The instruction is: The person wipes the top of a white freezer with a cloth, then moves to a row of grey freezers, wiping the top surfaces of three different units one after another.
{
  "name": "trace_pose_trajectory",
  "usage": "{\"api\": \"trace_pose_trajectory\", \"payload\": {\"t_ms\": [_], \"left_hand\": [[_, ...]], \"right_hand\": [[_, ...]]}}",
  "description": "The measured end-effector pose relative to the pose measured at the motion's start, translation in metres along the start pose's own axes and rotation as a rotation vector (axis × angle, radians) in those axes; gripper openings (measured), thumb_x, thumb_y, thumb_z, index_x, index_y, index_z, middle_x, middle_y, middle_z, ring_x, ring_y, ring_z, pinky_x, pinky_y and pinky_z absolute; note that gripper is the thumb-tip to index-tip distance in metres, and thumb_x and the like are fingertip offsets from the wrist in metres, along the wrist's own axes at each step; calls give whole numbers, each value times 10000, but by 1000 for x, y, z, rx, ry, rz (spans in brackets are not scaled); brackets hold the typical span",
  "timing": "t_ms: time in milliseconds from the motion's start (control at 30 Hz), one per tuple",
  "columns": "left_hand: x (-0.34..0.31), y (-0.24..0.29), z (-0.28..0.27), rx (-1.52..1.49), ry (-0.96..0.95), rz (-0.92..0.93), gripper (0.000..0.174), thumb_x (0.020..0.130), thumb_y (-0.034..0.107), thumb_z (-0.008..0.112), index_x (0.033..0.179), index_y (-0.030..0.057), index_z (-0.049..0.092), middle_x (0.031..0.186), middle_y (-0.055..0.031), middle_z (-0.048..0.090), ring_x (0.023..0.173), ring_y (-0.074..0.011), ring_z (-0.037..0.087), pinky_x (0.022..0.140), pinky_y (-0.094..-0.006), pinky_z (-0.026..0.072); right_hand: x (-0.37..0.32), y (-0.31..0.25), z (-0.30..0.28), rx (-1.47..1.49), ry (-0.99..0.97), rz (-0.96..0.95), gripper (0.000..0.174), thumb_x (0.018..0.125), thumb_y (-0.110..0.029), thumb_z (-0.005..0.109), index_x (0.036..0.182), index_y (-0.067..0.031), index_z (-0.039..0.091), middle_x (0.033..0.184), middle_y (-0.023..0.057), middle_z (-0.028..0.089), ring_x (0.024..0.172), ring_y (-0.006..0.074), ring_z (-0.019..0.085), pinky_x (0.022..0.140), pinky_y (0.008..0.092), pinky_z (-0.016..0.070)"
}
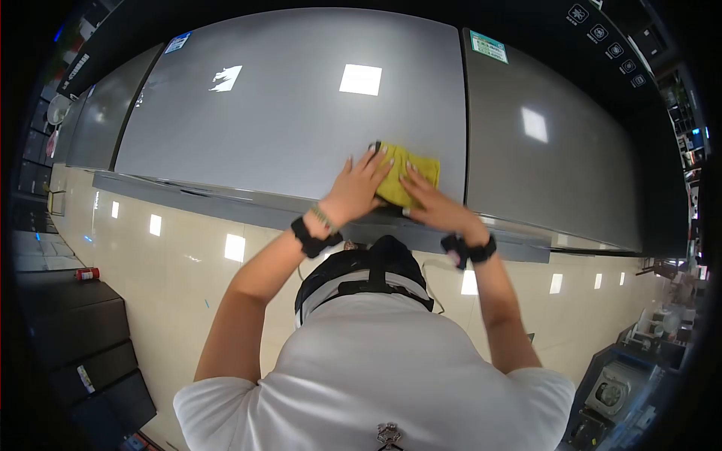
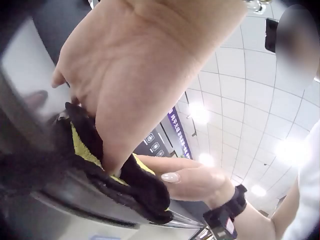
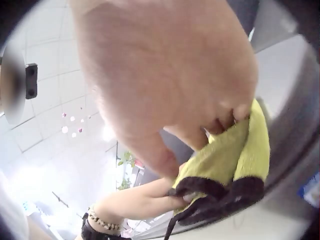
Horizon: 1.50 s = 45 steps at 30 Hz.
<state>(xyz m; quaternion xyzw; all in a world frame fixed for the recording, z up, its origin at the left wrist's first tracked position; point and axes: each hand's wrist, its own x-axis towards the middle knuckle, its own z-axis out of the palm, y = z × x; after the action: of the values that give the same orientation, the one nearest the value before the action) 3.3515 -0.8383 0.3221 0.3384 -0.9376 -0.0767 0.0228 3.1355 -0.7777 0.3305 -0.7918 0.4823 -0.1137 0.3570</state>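
A yellow cloth with dark edging (image 1: 412, 174) (image 2: 86, 147) (image 3: 220, 155) lies against a glossy grey panel (image 1: 263, 128) at its near edge. My left hand (image 1: 353, 188) (image 2: 130, 70) presses the cloth's left side with extended fingers, the thumb down at the dark edging. On the right part of the cloth rests my right hand (image 1: 440, 207) (image 3: 170, 70), its fingers reaching forward over the yellow fabric. Both hands are close together, and the cloth hides some fingertips in the wrist views. Part of the cloth bends over the panel's edge.
A darker grey panel (image 1: 549, 143) stands to the right beyond a narrow seam. Labels (image 1: 489, 46) are stuck near the far corners. Shiny beige floor (image 1: 188, 240) shows below the panels, with dark cabinets (image 1: 83, 323) at left and an appliance (image 1: 609, 391) at lower right.
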Motion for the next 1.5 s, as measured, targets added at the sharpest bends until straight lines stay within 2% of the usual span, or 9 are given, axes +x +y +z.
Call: {"api": "trace_pose_trajectory", "payload": {"t_ms": [133,233,400,567,733,800,1167,1333,1500], "left_hand": [[-30,23,-4,-70,40,12,876,639,233,738,1385,120,293,1442,-118,245,1342,-298,221,1005,-535,320],[-18,40,4,-11,65,4,908,604,298,760,1378,127,316,1446,-109,245,1343,-290,223,1005,-531,317],[43,86,22,19,81,39,975,594,478,745,1379,101,308,1449,-151,225,1350,-302,185,1013,-526,288],[39,84,23,-54,114,62,969,617,458,742,1381,70,290,1454,-173,197,1353,-310,175,1014,-553,263],[-11,45,18,-165,166,-41,949,636,376,747,1390,64,263,1457,-181,179,1364,-312,164,1012,-583,239],[-38,23,9,-143,142,-163,929,645,322,744,1396,81,252,1461,-165,183,1367,-299,171,1018,-593,228],[-140,-96,15,144,300,-784,861,632,246,745,1364,100,315,1447,-114,254,1342,-251,254,1009,-586,273],[-141,-98,14,196,361,-873,872,615,293,770,1343,85,338,1431,-121,285,1327,-262,280,1013,-558,290],[-117,-58,7,148,193,-890,954,576,382,794,1355,80,333,1439,-155,259,1334,-288,258,1020,-532,292]], "right_hand": [[-32,-40,58,126,448,66,568,767,-36,555,1303,23,375,1431,224,241,1337,372,216,1093,402,194],[-43,-49,64,169,501,95,565,767,-24,549,1304,21,377,1430,216,255,1338,367,219,1094,403,185],[-76,-10,19,-78,512,226,544,770,-46,599,1282,-1,423,1395,186,338,1294,339,320,1057,377,284],[-74,-6,2,-155,420,288,548,699,-43,680,1217,-11,504,1395,175,341,1284,324,342,1040,361,319],[-24,-21,31,-145,420,67,592,693,-39,679,1249,-22,474,1414,170,309,1309,336,294,1061,382,286],[6,-29,40,-101,369,-38,622,708,-58,667,1285,-31,434,1418,165,302,1324,340,261,1078,401,250],[198,-103,115,-302,269,-506,641,721,-43,601,1319,-19,370,1406,168,314,1311,329,282,1063,431,260],[215,-111,117,-363,247,-528,628,722,-56,601,1305,-1,376,1401,165,324,1308,322,293,1059,430,272],[172,-94,97,-333,230,-496,623,717,-39,599,1299,6,380,1395,171,332,1306,329,295,1061,428,273]]}}
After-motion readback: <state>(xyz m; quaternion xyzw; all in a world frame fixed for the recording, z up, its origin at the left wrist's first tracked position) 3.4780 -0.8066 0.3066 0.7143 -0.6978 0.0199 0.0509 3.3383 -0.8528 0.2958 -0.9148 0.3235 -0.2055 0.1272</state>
